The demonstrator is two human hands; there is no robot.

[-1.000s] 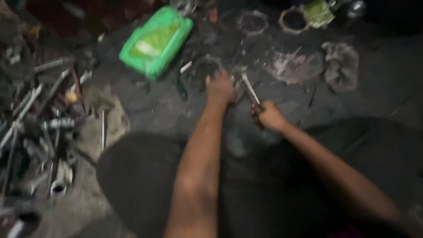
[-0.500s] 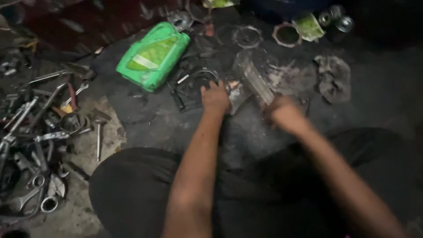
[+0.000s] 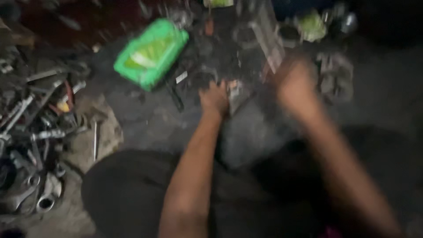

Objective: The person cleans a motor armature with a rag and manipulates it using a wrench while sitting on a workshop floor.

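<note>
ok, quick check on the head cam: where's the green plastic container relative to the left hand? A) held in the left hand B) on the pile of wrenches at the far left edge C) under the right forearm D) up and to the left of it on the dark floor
D. The green plastic container lies on the dark floor, up and left of the left hand, apart from it.

floor (image 3: 145, 128): dark, grimy | light: dim (frame blurred) | wrenches (image 3: 31, 132) heaped left
</note>
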